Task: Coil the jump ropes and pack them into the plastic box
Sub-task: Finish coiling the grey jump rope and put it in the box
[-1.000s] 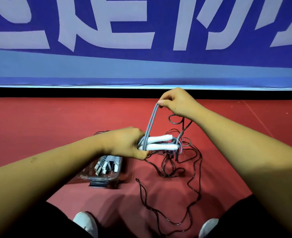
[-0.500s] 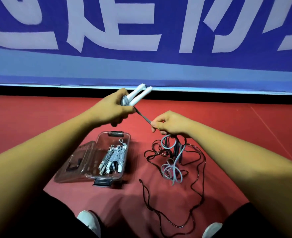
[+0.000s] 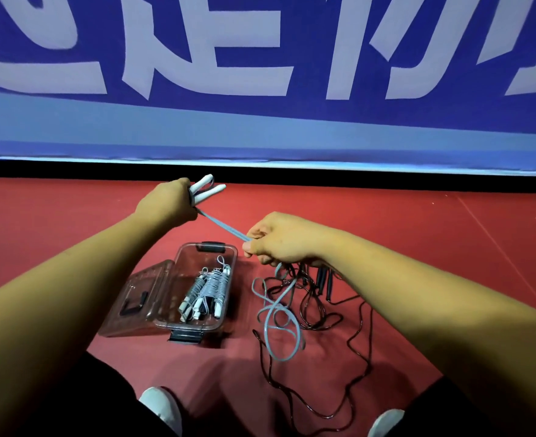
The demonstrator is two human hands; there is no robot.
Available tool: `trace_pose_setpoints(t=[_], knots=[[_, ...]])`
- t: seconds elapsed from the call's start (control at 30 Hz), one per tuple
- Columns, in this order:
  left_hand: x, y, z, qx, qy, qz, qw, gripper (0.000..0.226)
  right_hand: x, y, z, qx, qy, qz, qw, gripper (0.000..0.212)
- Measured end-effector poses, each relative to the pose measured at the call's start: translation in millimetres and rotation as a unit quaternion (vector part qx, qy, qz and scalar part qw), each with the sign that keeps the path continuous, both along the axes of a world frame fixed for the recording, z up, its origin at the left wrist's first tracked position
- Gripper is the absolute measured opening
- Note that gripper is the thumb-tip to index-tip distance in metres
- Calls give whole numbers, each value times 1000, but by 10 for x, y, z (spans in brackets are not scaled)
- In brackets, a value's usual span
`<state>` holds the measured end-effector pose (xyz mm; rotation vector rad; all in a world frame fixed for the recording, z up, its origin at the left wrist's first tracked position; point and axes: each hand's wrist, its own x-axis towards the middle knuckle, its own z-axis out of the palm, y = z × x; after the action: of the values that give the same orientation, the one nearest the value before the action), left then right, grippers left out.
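While the left hand is curling tight around two smooth white handles, the right hand is pinching their taut grey-blue cord, with slack looping onto the red floor. One clear plastic box is sitting open below the hands, holding coiled ropes. One thin black rope is lying tangled beside it.

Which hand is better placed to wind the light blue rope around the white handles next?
Probably the right hand: it pinches the light blue rope, pulled taut, and the slack hangs below it. The left hand is busy gripping the white handles.
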<state>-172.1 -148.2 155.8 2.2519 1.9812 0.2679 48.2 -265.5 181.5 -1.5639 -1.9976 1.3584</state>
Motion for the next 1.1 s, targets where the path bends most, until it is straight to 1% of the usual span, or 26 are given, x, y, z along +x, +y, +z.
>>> trace_pose_setpoints(t=[0.03,0.1,0.17,0.23,0.3,0.33,0.37,0.4,0.47,0.53,0.6,0.73,0.83,0.9,0.97,1.0,1.03,1.1], knots=[[-9,6,-37,6,20,4,1000,31,36,5,60,-8,7,1,1000,29],[10,-37,-81,24,60,6,998,30,115,26,179,-28,28,-1,999,18],[99,-132,-128,23,102,-16,994,28,191,30,276,-17,32,-9,999,13],[207,-248,-183,-25,146,-72,986,31,235,35,358,41,21,-27,999,16],[349,-378,-217,-96,165,-142,971,46,297,56,421,115,2,-50,992,19],[425,-449,-220,-133,157,-171,964,54,345,85,435,149,-9,-67,986,20],[498,-533,-211,-159,137,-199,957,59,401,127,434,175,-17,-86,981,20],[583,-634,-177,-182,118,-229,949,59,457,170,425,196,-25,-101,975,21],[712,-826,-102,-209,99,-285,930,40,528,235,372,223,-50,-113,967,21],[790,-960,-20,-239,55,-325,914,23,549,283,311,234,-65,-115,963,20],[806,-1019,68,-249,1,-353,902,19,561,322,268,236,-64,-129,961,20],[767,-993,237,-193,-32,-345,918,25,632,397,186,218,-49,-163,961,20],[740,-999,308,-134,-91,-336,928,26,670,421,37,175,-19,-178,968,19],[717,-1008,338,-96,-144,-324,930,41,659,419,-55,151,-11,-170,974,18],[697,-1003,371,-92,-190,-319,924,55,618,396,-108,119,-11,-162,980,26],[686,-998,390,-100,-213,-317,919,54,588,376,-128,103,-17,-161,981,30],[673,-984,406,-112,-237,-311,914,47,555,359,-154,95,-20,-156,983,31],[644,-925,438,-139,-292,-270,907,26,488,325,-216,72,-8,-137,988,25]])
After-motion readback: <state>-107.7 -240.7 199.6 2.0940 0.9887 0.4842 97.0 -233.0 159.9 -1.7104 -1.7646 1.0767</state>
